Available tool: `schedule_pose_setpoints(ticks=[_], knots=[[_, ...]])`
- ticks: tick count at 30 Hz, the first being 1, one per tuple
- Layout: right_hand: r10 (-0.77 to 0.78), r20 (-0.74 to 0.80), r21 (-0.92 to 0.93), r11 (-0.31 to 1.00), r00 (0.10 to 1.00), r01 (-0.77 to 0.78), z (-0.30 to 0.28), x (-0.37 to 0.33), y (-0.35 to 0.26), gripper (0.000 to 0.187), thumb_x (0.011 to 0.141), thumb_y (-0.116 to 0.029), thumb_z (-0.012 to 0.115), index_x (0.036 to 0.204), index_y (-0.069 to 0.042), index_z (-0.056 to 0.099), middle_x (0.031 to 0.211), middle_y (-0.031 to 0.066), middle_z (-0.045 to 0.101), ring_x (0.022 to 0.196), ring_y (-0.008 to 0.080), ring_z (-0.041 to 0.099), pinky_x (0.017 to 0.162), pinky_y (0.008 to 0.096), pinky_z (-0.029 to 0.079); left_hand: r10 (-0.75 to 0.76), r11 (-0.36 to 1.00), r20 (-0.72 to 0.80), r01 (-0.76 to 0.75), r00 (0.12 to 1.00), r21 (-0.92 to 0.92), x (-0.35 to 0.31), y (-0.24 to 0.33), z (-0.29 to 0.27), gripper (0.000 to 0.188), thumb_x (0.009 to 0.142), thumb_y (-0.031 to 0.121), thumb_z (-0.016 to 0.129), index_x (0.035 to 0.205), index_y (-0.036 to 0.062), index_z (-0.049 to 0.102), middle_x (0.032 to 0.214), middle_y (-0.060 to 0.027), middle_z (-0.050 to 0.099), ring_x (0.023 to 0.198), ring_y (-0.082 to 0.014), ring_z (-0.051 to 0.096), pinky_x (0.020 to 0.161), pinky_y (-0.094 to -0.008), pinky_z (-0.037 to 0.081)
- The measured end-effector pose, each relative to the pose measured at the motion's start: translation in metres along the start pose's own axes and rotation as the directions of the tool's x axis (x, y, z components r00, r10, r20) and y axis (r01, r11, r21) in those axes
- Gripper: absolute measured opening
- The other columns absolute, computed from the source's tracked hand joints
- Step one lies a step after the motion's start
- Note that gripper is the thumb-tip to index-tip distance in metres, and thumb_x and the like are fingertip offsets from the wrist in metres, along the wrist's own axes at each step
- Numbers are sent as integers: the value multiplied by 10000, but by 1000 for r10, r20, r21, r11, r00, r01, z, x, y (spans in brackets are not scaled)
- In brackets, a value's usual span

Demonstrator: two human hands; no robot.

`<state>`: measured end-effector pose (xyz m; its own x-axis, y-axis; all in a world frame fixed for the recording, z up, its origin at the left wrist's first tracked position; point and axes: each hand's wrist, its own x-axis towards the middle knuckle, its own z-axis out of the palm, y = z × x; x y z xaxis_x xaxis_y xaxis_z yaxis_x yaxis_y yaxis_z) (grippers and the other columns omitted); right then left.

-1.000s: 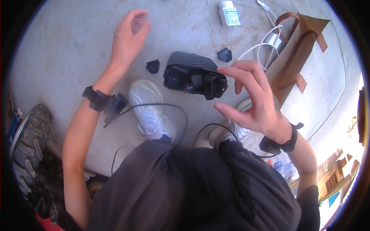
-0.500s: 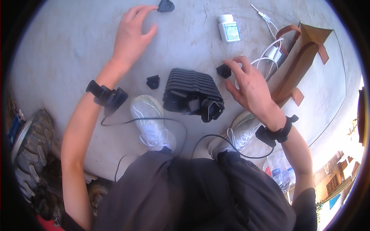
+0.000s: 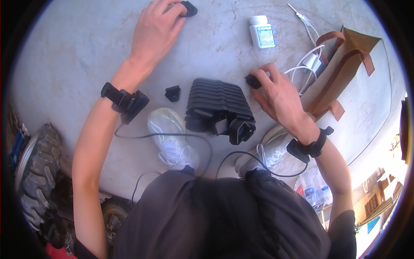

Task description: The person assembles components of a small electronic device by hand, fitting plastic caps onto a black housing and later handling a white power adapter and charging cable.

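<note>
A black ribbed plastic housing (image 3: 220, 108) lies on the concrete floor in front of my white shoes. My right hand (image 3: 278, 93) reaches down just right of it, fingertips closed around a small black plastic piece (image 3: 252, 81). My left hand (image 3: 156, 26) is stretched to the far edge of the floor, fingers on another small black piece (image 3: 189, 7). A third small black piece (image 3: 173, 93) lies loose to the left of the housing. Both wrists wear black bands with cables.
A white pill bottle (image 3: 261, 31) stands at the back. White cables with a charger (image 3: 308, 64) lie beside a brown paper bag (image 3: 345, 69) on the right. A tyre (image 3: 36, 172) sits at lower left, water bottles (image 3: 312, 192) at lower right.
My right hand dropped from above the housing to the floor and took hold of the small black piece. My left hand reached farther away onto the far black piece.
</note>
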<state>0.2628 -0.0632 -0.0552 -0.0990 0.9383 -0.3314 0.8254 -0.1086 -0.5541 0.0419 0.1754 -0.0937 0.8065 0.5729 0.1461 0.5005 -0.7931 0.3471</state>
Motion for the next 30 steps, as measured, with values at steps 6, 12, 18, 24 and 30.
schedule_pose_setpoints(ticks=[6, 12, 18, 24, 30], knots=[[-9, -16, -1, 1000, 1000, 9, -2, -3, -3, 458, 830, -55, 736, 1248, -89, 551, 1176, 150, 569, 911, 383, 640, 823, 463, 535, -99, 990, -41, 95, 994, -107, -14, 4, -12, 238, 901, 86, 704, 1133, 59, 658, 1314, -75, 653, 1153, -299, 632, 1008, -394, 497], [-2, -63, 34, 999, 998, 4, -14, -13, -11, 432, 853, -72, 727, 1250, -89, 556, 1177, 148, 569, 936, 384, 647, 828, 465, 540, -85, 917, -100, 38, 991, -398, -53, 44, -70, 291, 816, 30, 730, 1089, 61, 634, 1209, -118, 677, 1088, -319, 668, 917, -377, 533], [-32, -105, 49, 998, 994, 37, -20, -17, -19, 408, 868, -91, 724, 1243, -82, 563, 1165, 150, 573, 943, 382, 647, 821, 460, 541, 114, 861, 38, -80, 993, -502, -93, 85, -105, 527, 721, -74, 769, 1216, 8, 608, 1237, -190, 668, 1093, -336, 669, 930, -402, 550], [-51, -139, 37, 998, 989, 56, -23, -21, -22, 395, 879, -103, 721, 1240, -80, 564, 1160, 151, 572, 957, 377, 647, 822, 463, 541, 109, 868, -20, -105, 994, -486, -103, 94, -101, 576, 686, -22, 815, 1230, 39, 638, 1202, -121, 676, 965, -291, 657, 820, -389, 530], [-41, -135, 31, 998, 990, 46, -22, -26, -21, 394, 886, -106, 719, 1248, -77, 566, 1163, 151, 568, 961, 373, 646, 824, 462, 543, 156, 888, 19, -132, 988, -441, -103, 94, -100, 542, 696, -17, 819, 1210, 33, 655, 1197, -120, 675, 960, -280, 653, 817, -390, 523]])
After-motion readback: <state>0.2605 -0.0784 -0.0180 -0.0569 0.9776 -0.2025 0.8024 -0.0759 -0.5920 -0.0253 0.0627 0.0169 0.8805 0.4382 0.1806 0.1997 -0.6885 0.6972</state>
